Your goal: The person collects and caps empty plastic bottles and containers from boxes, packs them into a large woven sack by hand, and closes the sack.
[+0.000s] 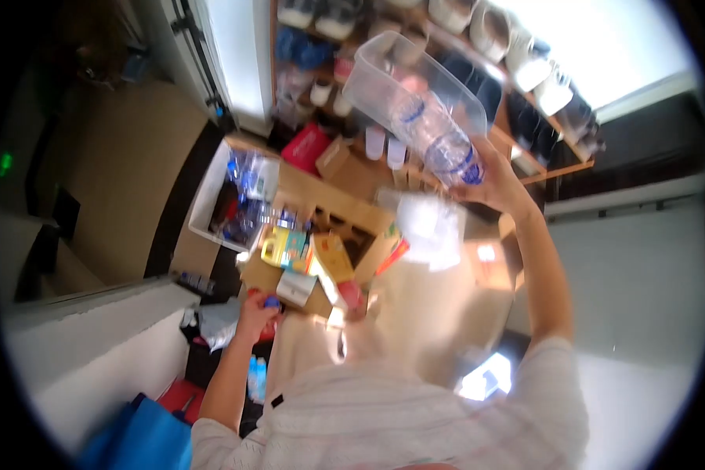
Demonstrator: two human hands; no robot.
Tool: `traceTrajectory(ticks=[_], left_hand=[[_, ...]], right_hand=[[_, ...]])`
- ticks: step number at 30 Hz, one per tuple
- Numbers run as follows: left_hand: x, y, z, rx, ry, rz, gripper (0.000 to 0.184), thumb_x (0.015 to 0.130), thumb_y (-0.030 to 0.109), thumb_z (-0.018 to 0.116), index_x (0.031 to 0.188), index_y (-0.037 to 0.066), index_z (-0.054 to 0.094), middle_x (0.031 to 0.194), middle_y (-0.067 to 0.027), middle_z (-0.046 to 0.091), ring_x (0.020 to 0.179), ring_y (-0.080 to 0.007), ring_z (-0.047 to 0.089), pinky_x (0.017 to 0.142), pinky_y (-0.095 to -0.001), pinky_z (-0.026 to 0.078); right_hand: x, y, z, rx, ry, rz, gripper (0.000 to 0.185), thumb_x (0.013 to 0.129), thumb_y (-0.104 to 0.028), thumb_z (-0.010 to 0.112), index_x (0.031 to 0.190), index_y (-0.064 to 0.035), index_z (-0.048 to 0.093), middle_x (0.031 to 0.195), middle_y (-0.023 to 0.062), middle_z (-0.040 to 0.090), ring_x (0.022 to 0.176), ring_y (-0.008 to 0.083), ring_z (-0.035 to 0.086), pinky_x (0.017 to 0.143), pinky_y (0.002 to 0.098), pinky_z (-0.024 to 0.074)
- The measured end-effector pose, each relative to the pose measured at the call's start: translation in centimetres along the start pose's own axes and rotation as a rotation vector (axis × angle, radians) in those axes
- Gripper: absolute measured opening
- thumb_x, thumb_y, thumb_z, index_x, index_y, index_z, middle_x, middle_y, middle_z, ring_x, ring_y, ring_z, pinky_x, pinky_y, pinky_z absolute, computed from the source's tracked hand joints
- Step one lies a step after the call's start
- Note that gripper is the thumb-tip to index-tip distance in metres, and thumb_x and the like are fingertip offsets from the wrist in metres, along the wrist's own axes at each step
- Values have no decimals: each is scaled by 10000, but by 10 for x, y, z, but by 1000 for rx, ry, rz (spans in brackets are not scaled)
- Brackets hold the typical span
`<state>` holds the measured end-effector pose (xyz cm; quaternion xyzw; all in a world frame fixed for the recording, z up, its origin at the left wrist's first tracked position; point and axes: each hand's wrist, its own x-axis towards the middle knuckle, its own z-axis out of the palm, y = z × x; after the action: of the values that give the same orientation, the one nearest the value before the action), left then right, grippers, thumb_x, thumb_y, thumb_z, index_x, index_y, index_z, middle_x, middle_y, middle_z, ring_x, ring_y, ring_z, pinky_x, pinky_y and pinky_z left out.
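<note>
Pale shirt in the foreground, the right hand clasps a clear bottle, a clear tub extending beyond its fingers, firm support seemingly advisable, while the left hand meets a blue object, its grip indeterminable.

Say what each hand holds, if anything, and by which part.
The right hand grips a clear bottle by its near end and perhaps the adjoining clear tub. The left hand is at a small blue item; a hold cannot be told.
</note>
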<state>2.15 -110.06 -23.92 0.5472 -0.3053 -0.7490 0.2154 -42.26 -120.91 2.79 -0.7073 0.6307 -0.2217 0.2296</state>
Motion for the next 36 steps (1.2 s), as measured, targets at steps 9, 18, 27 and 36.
traceTrajectory(ticks=[9,18,27,36], left_hand=[[1,-11,-9,-38,-93,-155,383,737,-54,581,1111,-21,509,903,-101,611,744,-178,633,649,-252,535],[36,-10,68,334,-315,-200,315,724,39,665,1011,-27,552,836,-76,618,703,-143,623,605,-235,505],[21,-53,181,425,-531,-295,338,634,-7,713,926,-21,543,824,-78,609,698,-129,597,578,-252,502],[10,-65,221,639,-708,-399,306,657,29,705,910,-52,554,793,-93,625,642,-134,599,568,-253,498]], right_hand=[[-191,107,128,753,81,868,465,659,-133,758,1059,-35,542,884,20,606,781,112,568,710,264,465],[-354,194,154,891,346,1444,412,693,-211,734,1042,-114,536,928,11,599,843,159,571,675,366,498],[-380,116,235,1184,282,1392,414,721,-169,718,1068,-57,522,981,65,583,841,157,566,653,308,497],[-350,81,266,1950,624,936,495,746,-180,695,1152,-23,460,1017,102,578,959,244,576,800,423,509]])
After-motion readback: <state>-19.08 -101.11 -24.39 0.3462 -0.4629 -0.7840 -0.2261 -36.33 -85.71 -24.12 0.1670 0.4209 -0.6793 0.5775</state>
